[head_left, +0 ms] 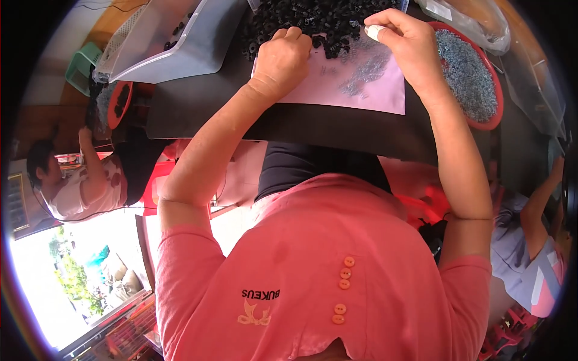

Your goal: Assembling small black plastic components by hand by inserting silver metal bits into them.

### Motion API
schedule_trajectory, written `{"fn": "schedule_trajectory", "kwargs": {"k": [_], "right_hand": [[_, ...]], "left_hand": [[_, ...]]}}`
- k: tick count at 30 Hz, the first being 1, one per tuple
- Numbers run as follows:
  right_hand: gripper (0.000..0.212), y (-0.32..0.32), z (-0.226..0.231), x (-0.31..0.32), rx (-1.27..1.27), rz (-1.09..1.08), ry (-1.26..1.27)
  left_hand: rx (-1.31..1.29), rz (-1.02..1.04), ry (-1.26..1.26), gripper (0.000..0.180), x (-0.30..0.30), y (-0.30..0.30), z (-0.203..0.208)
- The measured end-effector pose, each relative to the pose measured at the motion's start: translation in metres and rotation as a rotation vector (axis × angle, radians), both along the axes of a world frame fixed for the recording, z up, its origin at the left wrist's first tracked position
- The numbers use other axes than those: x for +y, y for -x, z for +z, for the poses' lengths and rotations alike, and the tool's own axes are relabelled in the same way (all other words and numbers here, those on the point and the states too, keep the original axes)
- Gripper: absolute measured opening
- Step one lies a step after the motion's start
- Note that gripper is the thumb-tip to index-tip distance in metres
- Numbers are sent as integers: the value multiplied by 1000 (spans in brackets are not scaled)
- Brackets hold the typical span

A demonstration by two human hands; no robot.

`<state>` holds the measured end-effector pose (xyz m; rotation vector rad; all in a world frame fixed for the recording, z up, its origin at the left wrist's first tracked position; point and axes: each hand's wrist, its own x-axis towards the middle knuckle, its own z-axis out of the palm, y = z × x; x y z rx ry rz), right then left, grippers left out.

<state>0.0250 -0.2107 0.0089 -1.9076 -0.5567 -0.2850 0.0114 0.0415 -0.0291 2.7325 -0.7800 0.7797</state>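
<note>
One left hand (282,63) and one right hand (409,51) are seen, with one white piece (374,32) shown at the latter. One table (205,114), one pink sheet (367,103) and one grey bin (198,57) are counted. Two red basins (499,96) can be made out, and one green basket (77,71). Five buttons (344,274) are counted on one shirt (289,240). Two other people (93,186) are partly shown. The black parts (313,24) and clear parts (365,73) are too many to be counted.

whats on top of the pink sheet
Small black parts are heaped at the far side of the pink sheet; small silvery pieces lie scattered nearer. Those parts and the left hand hide whatever lies beneath.
</note>
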Motion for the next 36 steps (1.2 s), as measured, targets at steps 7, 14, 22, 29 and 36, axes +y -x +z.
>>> {"fn": "schedule_trajectory", "kwargs": {"k": [7,14,22,29,36], "right_hand": [[19,16,12,19,91,123,-228],[13,16,28,19,115,23,-229],[10,5,27,8,126,77,-476],[8,12,35,-8,268,-94,-603],[6,17,35,-5,251,-43,-601]], "left_hand": [[954,-164,1287,14,-34,10,50],[1188,-213,1568,7,-54,-21,66],[1182,-269,1421,11,-62,-29,85],[327,-28,244,21,-55,-61,46],[250,40,175,13,-61,-64,33]]}}
